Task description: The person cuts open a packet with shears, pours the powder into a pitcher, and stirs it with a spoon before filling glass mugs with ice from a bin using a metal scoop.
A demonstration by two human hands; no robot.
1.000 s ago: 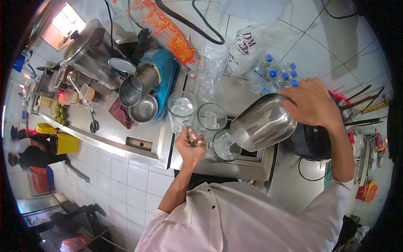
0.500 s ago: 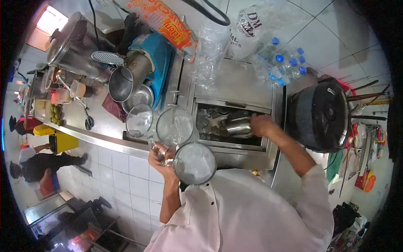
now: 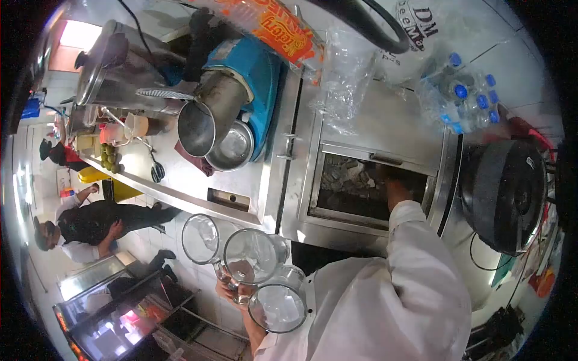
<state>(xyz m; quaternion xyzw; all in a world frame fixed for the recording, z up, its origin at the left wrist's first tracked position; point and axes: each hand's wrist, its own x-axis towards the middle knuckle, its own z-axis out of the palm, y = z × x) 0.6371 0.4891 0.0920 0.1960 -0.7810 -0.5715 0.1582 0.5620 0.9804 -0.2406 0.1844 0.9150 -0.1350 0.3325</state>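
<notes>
My left hand (image 3: 230, 293) is closed round the handles of three clear glass mugs, bunched together in front of my white shirt. The far mug (image 3: 200, 239), the middle mug (image 3: 253, 256) and the near mug (image 3: 278, 308) have their rims toward me. Pale ice shows in the near mug. My right hand (image 3: 395, 183) reaches down through the opening of a steel ice bin (image 3: 349, 224). Its fingers disappear in the dark inside, so I cannot see what they hold. Ice pieces (image 3: 352, 177) lie in the bin, left of this hand.
A blue machine with a metal spout (image 3: 256, 78) stands on the counter, a steel bowl (image 3: 233, 147) below it. Bottles with blue caps (image 3: 460, 91) and a black round container (image 3: 506, 192) are right of the bin. A person in a dark apron (image 3: 90, 225) stands at left.
My right hand has gone deeper into the bin; the metal cup it held is no longer visible. The mugs have moved down in view, away from the counter edge. The view has shifted.
</notes>
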